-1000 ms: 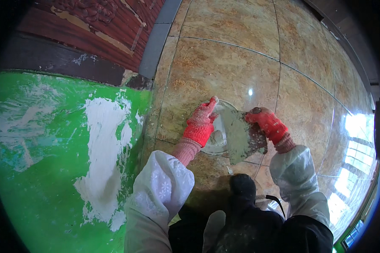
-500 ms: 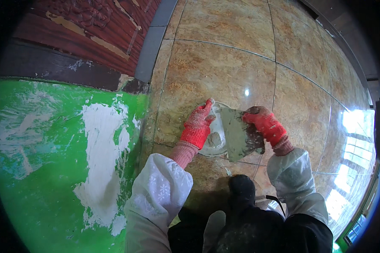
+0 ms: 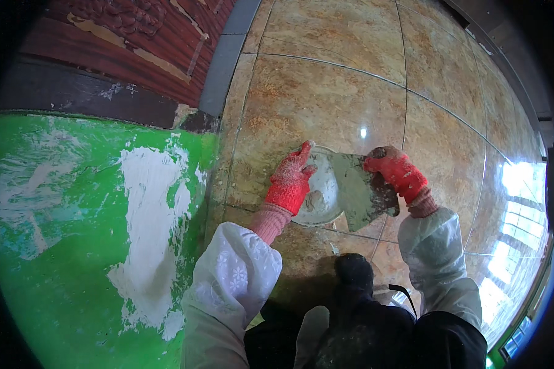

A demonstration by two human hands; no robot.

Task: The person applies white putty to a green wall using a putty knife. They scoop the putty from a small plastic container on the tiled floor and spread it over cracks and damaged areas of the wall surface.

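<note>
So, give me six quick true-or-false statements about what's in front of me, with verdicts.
1. The right hand holds a flat scraper. True.
2. The left hand wears a blue glove. False: the left hand is gloved in red.
3. A white patch shows on the green wall. True.
4. The tub is right of the scraper. False: the round tub is on the scraper's left.
5. The floor is carpeted. False: the floor is tiled.
6. The left hand is at the tub's left side. True.

A head-worn fisheye is looking down, near left hand (image 3: 290,178) and right hand (image 3: 397,172), tiled floor (image 3: 329,92) filling twelve o'clock.
</note>
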